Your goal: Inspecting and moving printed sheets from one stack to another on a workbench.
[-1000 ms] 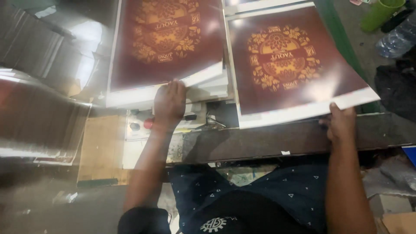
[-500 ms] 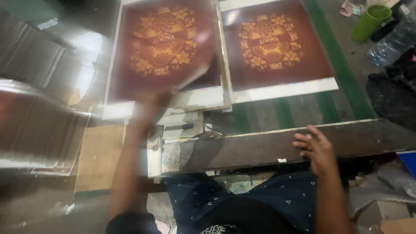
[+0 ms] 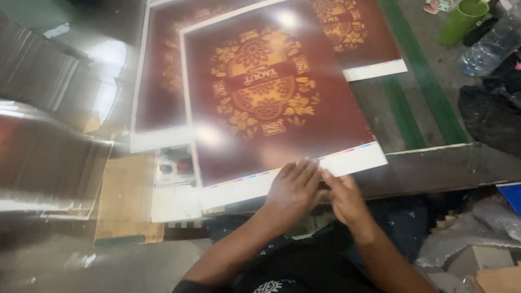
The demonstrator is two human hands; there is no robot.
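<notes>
both hands are meeting at the near white margin of a glossy maroon sheet (image 3: 271,108) printed with a gold ornament; the sheet is lying tilted across the table (image 3: 434,168), its near edge reaching the table's near edge and its far end overlapping two stacks of like sheets. the left hand (image 3: 293,190) is lying with fingers (image 3: 304,171) spread flat on top of the sheet's margin, thumb side hidden, so a pinch cannot be told; the right hand (image 3: 344,198) is touching the left at the same margin, its fingertips closing on the sheet's edge, though whether the edge is clamped between them is not clear. the left stack (image 3: 157,103) is showing beside the sheet toward the table's left edge; the right stack (image 3: 369,43) is showing beyond it toward the far right. two green stripes (image 3: 423,92) are running along the table to the right of the sheet. a green cup (image 3: 461,21) and a clear plastic bottle (image 3: 488,49) are standing near the far right corner. a small box with a red button (image 3: 176,165) is sitting at the near edge, left of the hands, beside a cardboard panel (image 3: 127,201).
</notes>
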